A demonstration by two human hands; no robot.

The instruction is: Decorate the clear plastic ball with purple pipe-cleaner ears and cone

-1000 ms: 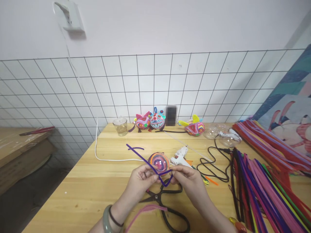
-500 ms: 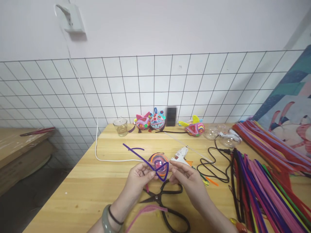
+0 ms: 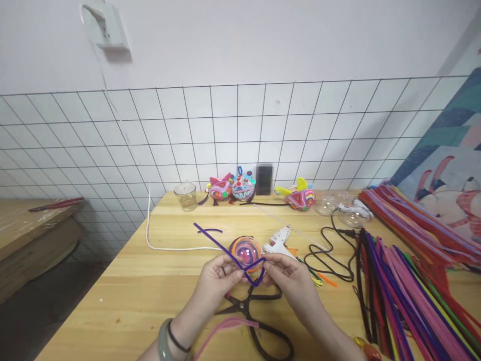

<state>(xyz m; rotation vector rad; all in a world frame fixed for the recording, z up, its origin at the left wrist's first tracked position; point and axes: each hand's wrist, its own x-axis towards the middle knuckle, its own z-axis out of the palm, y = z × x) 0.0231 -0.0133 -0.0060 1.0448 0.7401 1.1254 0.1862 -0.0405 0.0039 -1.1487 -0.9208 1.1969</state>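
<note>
Both hands pinch a purple pipe cleaner (image 3: 221, 245) above the wooden table (image 3: 124, 296). My left hand (image 3: 220, 278) grips it where its long free end rises up to the left. My right hand (image 3: 281, 273) holds the other side, and a small bent loop hangs between the two hands. Just behind the hands sits a clear ball (image 3: 246, 250) wound with orange, pink and purple coils. Black scissors (image 3: 259, 321) and a pink pipe cleaner (image 3: 225, 328) lie under my wrists.
A white glue gun (image 3: 278, 240) with a black cord (image 3: 330, 255) lies right of the ball. Heaps of coloured pipe cleaners (image 3: 406, 271) fill the right side. Finished colourful figures (image 3: 233, 188), a glass jar (image 3: 186, 195) and clear half-shells (image 3: 345, 208) line the back edge. A white cable (image 3: 158, 240) runs down the left.
The loop between my hands has been bent tighter and dipped lower, and the free end has swung slightly. Both hands stay in place in front of the ball.
</note>
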